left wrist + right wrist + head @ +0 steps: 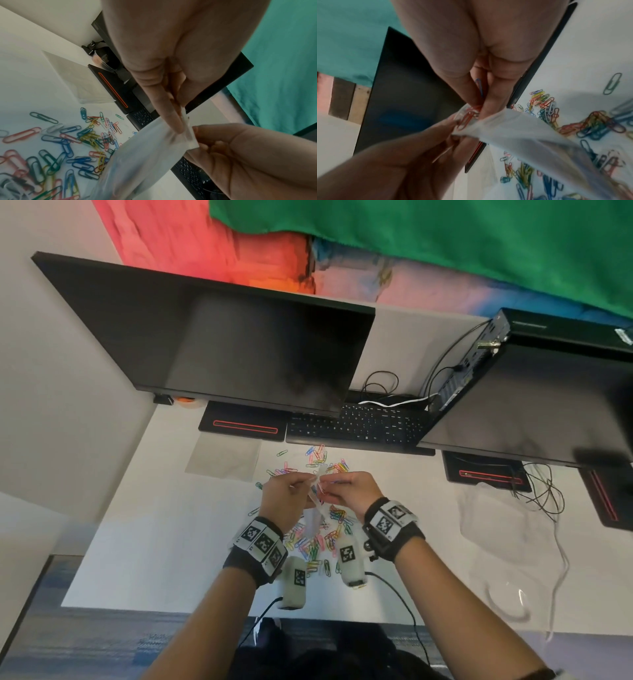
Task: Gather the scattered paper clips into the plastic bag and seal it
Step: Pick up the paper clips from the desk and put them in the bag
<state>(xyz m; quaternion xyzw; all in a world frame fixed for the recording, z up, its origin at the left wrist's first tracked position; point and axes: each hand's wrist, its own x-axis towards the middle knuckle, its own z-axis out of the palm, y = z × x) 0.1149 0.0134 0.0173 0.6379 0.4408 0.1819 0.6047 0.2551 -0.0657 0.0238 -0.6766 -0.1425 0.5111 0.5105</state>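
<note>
Hands meet above the white surface (144, 542); your left hand (281, 497) pinches one side of the plastic bag (317, 501) mouth, fingers (171, 119) pressed together on the film; your right hand (356, 491) pinches the opposite edge, and a red paper clip (467, 119) sits at the mouth by its fingers (489, 108); the bag hangs slack over the scattered paper clips (325, 539); behind them stand a keyboard (359, 424) and monitors (219, 344).

Bare desk (154, 542) lies open leftward — monitor (219, 344) and keyboard (356, 426) seemingly wall off the back.
</note>
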